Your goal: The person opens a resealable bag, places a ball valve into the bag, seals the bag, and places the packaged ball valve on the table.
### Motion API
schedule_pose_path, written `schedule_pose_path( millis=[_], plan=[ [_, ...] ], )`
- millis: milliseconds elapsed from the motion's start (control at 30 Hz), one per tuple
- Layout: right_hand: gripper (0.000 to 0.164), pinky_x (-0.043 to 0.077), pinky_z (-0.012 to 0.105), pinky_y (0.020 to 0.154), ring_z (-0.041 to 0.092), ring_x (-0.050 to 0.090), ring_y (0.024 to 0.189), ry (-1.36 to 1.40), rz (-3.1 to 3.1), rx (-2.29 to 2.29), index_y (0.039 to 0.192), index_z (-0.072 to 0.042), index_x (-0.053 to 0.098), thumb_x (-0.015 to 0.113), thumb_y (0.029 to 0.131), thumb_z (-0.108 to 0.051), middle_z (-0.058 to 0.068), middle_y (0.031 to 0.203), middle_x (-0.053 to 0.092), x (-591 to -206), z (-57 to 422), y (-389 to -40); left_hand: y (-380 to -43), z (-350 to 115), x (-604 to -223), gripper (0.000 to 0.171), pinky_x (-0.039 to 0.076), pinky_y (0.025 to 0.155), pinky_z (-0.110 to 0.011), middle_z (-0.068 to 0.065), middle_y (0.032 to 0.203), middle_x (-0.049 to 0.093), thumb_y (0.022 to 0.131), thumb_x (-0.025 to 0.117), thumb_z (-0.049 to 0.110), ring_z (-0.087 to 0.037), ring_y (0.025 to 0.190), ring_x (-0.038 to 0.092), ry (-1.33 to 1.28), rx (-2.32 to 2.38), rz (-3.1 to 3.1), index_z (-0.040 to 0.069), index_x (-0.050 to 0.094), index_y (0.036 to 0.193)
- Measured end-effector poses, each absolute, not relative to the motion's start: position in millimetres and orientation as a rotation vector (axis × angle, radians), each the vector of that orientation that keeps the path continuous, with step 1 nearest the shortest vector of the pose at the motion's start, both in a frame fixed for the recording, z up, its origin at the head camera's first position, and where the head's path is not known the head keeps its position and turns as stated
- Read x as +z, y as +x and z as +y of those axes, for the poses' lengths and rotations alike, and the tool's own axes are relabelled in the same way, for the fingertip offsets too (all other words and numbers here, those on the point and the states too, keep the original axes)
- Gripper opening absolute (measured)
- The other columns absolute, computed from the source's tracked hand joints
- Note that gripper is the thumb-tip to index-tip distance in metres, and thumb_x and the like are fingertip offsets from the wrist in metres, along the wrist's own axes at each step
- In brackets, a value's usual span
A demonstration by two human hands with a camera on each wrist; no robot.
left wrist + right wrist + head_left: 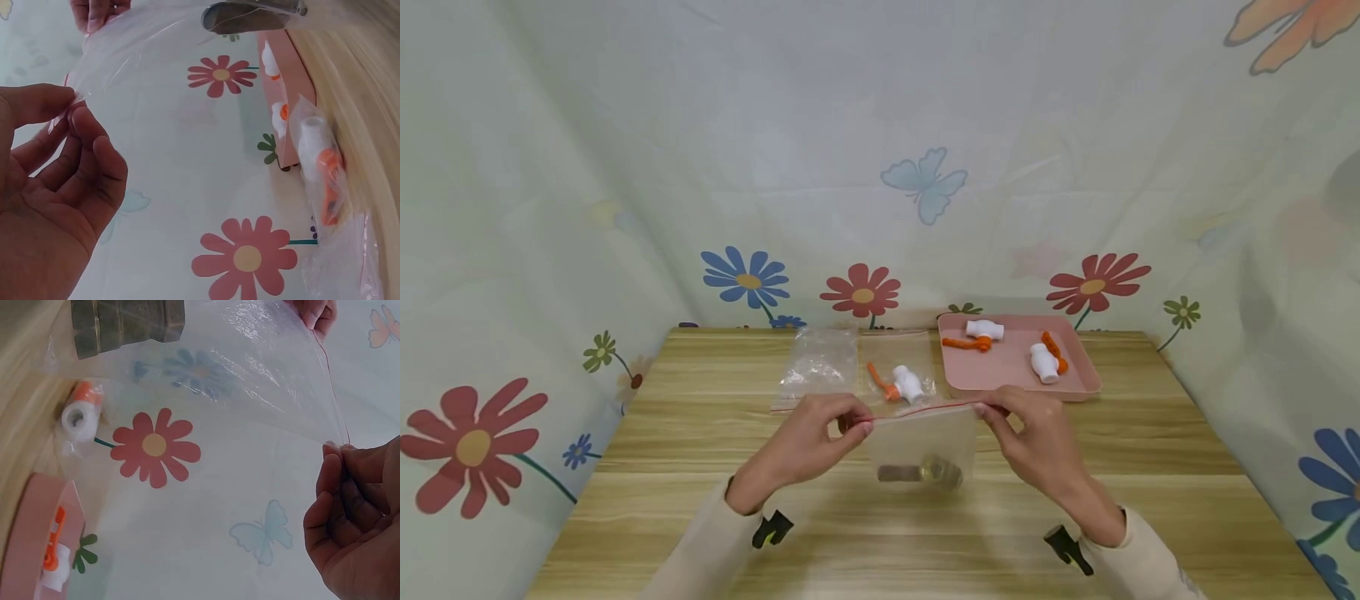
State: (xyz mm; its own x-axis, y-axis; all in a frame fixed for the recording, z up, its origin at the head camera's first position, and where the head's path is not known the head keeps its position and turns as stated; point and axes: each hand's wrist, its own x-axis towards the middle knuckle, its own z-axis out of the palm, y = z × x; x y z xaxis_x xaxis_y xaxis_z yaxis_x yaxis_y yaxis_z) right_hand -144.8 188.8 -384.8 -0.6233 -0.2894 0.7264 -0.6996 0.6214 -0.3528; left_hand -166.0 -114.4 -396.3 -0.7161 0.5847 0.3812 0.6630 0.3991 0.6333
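Observation:
Between both hands hangs a clear zip bag [921, 433] with a red strip along its top edge. My left hand [808, 437] pinches one end of that edge between thumb and fingers; my right hand [1037, 437] pinches the other. At the bottom of the bag lies a brass-coloured metal valve [942, 471] with a flat grey lever [250, 17]. Its ribbed body [128, 325] shows through the plastic in the right wrist view. The strip is pulled nearly straight; whether the seal is pressed closed, I cannot tell.
Behind the hands, another clear bag [925, 350] holds a white valve [908, 385] with an orange handle. To its left lies a flat clear bag [820, 362]. A pink tray [1018, 383] at the back right carries two more white valves. A patterned curtain stands behind the wooden table [700, 467].

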Motion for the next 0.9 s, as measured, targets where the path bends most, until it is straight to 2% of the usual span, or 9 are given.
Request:
schedule_pose_path(
  millis=[233,433,533,700,900],
  plan=[
    [0.013,0.047,0.013,0.063,0.001,0.06,0.067,0.752,-2.277,0.871,0.088,-0.009,0.074,0.075,0.081,0.001,-0.005,0.077,0.07,-409.5,184.4,-144.7,-166.5,-121.8,-412.2,0.008,0.053,0.066,-0.026,0.009,0.077,0.064,0.096,0.063,0.015,0.0,0.071,0.055,-1.151,-1.24,-2.641,0.012,0.069,0.093],
    [0.004,0.042,0.011,0.061,-0.001,0.055,0.064,0.757,-2.283,0.87,0.088,-0.008,0.074,0.072,0.086,-0.005,-0.006,0.073,0.067,-421.6,182.2,-159.9,-175.5,-123.3,-424.8,0.008,0.053,0.065,-0.027,0.009,0.077,0.064,0.096,0.063,0.016,0.0,0.071,0.055,-1.114,-1.207,-2.634,0.013,0.07,0.094],
    [0.007,0.043,0.015,0.059,0.0,0.053,0.063,0.759,-2.284,0.866,0.088,-0.008,0.074,0.073,0.084,-0.002,-0.004,0.071,0.067,-421.9,181.3,-171.7,-182.2,-122.2,-427.6,0.009,0.052,0.066,-0.024,0.007,0.078,0.065,0.097,0.062,0.017,-0.001,0.072,0.056,-1.073,-1.2,-2.625,0.014,0.07,0.093],
    [0.006,0.05,0.026,0.057,0.004,0.058,0.062,0.709,-2.358,0.864,0.09,-0.005,0.075,0.073,0.085,-0.002,-0.001,0.073,0.07,-421.8,179.3,-189.8,-195.7,-119.7,-430.5,0.009,0.051,0.065,-0.02,0.003,0.08,0.067,0.096,0.063,0.017,-0.003,0.071,0.056,-1.007,-1.226,-2.636,0.012,0.07,0.092],
    [0.005,0.047,0.024,0.058,0.006,0.058,0.061,0.689,-2.394,0.844,0.09,-0.004,0.075,0.071,0.088,-0.005,0.001,0.073,0.071,-426.4,176.6,-216.5,-218.1,-117.2,-440.3,0.011,0.051,0.064,-0.02,0.001,0.079,0.067,0.096,0.063,0.016,-0.005,0.068,0.056,-0.923,-1.206,-2.648,0.009,0.07,0.093]
  ],
)
